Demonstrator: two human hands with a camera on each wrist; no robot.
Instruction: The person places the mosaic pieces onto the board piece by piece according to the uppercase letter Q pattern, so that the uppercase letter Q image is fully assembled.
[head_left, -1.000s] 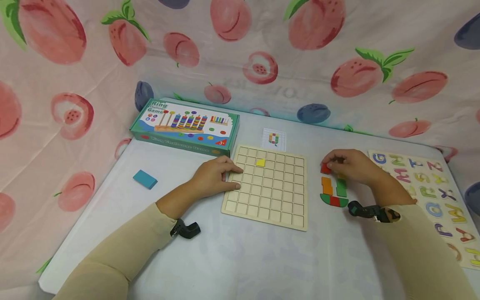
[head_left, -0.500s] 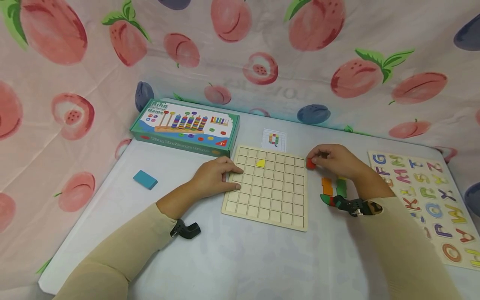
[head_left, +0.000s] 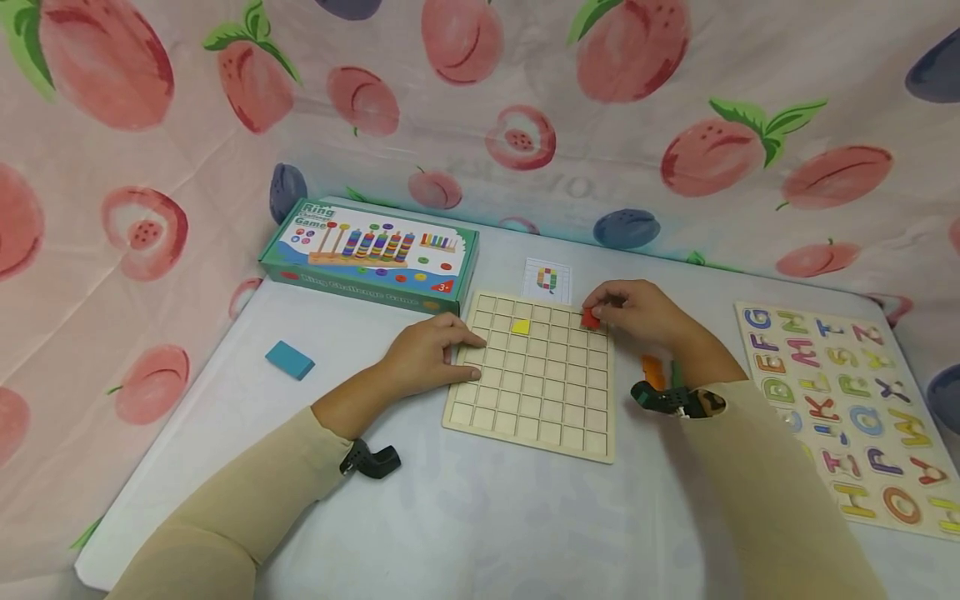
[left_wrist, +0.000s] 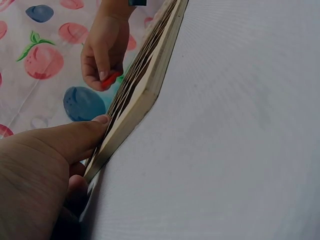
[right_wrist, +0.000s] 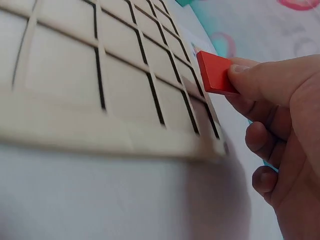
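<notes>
My right hand (head_left: 637, 312) pinches a red square tile (right_wrist: 216, 73) between thumb and fingers. In the head view the tile appears over the top right corner of a wooden grid board (head_left: 536, 400); the right wrist view shows it held above the board's surface. My left hand (head_left: 427, 354) rests at the board's left edge, thumb and index finger apart and touching it. A yellow rounded tile (head_left: 521, 327) sits in one cell of the upper part. Right of the board lies an orange piece (head_left: 653, 371), with other coloured pieces mostly hidden behind the right wrist.
Behind the board lies a small pattern card (head_left: 547, 280). A green game box (head_left: 367, 254) stands at the back left, with a blue block (head_left: 290, 360) in front of it. An alphabet board (head_left: 847, 400) lies at the right.
My right hand has carried the red tile leftward from the loose pieces to the board's top right corner. The left hand and the yellow tile have stayed in place.
</notes>
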